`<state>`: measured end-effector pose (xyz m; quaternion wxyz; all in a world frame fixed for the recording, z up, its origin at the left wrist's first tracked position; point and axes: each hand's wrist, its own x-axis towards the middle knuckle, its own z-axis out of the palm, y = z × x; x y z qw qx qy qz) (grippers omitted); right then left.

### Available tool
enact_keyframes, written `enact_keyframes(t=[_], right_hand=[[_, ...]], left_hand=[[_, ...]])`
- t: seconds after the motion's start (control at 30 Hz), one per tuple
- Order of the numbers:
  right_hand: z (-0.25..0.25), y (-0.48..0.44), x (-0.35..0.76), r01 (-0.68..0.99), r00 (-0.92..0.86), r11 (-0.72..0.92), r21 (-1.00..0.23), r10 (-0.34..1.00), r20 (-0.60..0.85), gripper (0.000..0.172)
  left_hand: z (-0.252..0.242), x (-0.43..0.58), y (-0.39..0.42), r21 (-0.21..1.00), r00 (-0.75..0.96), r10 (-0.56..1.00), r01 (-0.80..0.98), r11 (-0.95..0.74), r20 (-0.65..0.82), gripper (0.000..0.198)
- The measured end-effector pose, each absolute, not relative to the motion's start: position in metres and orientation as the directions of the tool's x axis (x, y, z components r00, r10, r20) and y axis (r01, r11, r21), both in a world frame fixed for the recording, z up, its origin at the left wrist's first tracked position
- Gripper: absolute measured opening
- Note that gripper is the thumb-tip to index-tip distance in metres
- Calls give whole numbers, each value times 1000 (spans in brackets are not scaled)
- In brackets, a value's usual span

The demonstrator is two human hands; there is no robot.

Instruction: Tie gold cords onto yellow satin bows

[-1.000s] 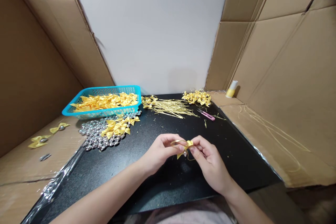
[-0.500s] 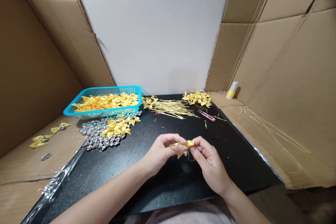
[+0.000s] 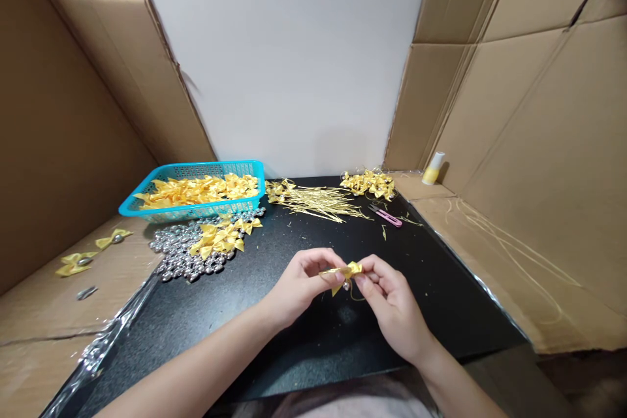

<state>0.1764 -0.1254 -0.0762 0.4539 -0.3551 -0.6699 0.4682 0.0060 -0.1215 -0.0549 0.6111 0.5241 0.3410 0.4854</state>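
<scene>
Between my two hands, over the front part of the black tabletop (image 3: pixel 274 241), is a yellow ribbon bow (image 3: pixel 353 268). A small silver bead (image 3: pixel 346 285) hangs just under it, and a thin gold cord loops out to the left and below. My left hand (image 3: pixel 316 277) pinches the bow's left side together with the cord, thumb against fingers. On the other side, my right hand (image 3: pixel 385 287) grips the bow's right edge between thumb and fingertips. The fingers partly cover the bow, so how the cord runs through it is hidden.
A blue basket (image 3: pixel 196 210) of yellow bows stands back left, silver beads (image 3: pixel 176 255) and loose bows (image 3: pixel 220 238) before it. Gold cords (image 3: pixel 323 202), finished-looking bows (image 3: pixel 369 184) and pink thread snips (image 3: pixel 386 216) lie behind my hands. A thread spool (image 3: pixel 433 168) stands right, by cardboard walls.
Hardly anything differs. The gold cord loop at my left fingers has shifted slightly to the right and flattened; both hands keep their hold on the bow.
</scene>
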Motion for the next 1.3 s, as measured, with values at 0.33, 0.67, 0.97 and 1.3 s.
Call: enact_keyframes(t=[0.33,0.67,0.97,1.3], right_hand=[[-77,-125,177,1,-350,303,-953,893,284,23],[-77,-124,175,-8,-346,284,-959,899,269,22],[-77,-124,175,-27,-354,272,-962,897,263,23],[-77,-121,175,-60,-363,246,-967,897,250,24]], left_hand=[[-57,4,-119,974,324,942,-225,-16,91,6],[-59,8,-119,967,271,961,-255,24,48,19],[-59,5,-119,968,294,945,-238,-75,146,10],[-64,6,-117,966,300,948,-258,-24,104,5]])
